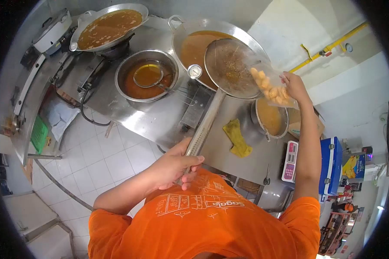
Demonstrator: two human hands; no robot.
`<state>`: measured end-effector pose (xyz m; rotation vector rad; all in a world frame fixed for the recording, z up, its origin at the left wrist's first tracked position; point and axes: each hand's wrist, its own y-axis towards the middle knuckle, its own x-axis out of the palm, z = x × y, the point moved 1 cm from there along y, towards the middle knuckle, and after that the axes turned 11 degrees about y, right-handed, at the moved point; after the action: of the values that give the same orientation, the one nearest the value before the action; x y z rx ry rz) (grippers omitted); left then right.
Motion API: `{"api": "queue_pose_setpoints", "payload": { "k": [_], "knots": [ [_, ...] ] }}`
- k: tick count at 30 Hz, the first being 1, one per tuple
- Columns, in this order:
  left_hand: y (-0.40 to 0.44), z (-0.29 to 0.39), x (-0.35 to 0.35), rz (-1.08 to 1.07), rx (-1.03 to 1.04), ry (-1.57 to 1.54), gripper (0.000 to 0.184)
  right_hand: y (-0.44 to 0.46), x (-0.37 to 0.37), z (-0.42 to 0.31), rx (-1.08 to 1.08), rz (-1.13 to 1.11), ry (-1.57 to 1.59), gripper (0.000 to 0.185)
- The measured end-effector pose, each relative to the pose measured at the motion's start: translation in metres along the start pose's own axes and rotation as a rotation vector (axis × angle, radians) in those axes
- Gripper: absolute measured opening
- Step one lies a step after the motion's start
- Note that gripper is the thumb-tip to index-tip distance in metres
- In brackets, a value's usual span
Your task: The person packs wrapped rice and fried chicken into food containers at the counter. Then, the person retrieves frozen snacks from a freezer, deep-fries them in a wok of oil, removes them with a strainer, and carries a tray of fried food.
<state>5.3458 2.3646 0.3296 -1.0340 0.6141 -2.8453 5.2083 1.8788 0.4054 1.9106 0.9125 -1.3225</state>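
Note:
My left hand (177, 166) is closed around the long metal handle of a large round mesh strainer (229, 60). The strainer's mesh lies over a wide wok (188, 47) of brown oil, with small crumbs on it. At the upper right, my right hand (294, 86) grips the edge of a clear container (266, 69) holding several golden-brown pieces (270, 88). The container is tilted beside the strainer's right rim. Below it stands a pot (270, 116) of yellowish-brown liquid.
A steel bowl (122, 82) with a small strainer and a second oil wok (110, 28) stand to the left. Nearby are a yellow cloth (237, 138), scissors (267, 175), a pink-and-white scale (290, 160), a blue cooler (330, 166) and a yellow gas pipe (333, 45).

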Motion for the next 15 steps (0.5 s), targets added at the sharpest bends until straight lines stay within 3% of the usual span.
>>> {"api": "queue_pose_setpoints", "payload": {
  "k": [4, 7, 10, 13, 15],
  "knots": [
    [0.001, -0.002, -0.001, -0.003, 0.001, -0.020, 0.058, -0.006, 0.004, -0.007, 0.013, 0.026, 0.018, 0.022],
    [0.003, -0.003, -0.001, 0.008, -0.008, -0.020, 0.061, 0.000, 0.026, 0.004, 0.162, 0.171, -0.146, 0.022],
    [0.002, -0.001, 0.001, 0.035, -0.011, -0.009, 0.062, 0.009, 0.053, 0.013, 0.098, 0.413, -0.136, 0.022],
    [0.002, -0.004, 0.001, 0.033, 0.000, -0.007, 0.062, 0.020, 0.059, -0.016, 0.349, 0.362, -0.191, 0.034],
    [0.001, -0.002, 0.002, 0.044, 0.006, -0.004, 0.062, 0.019, 0.047, -0.044, 0.275, 0.203, -0.234, 0.044]
  ]
}}
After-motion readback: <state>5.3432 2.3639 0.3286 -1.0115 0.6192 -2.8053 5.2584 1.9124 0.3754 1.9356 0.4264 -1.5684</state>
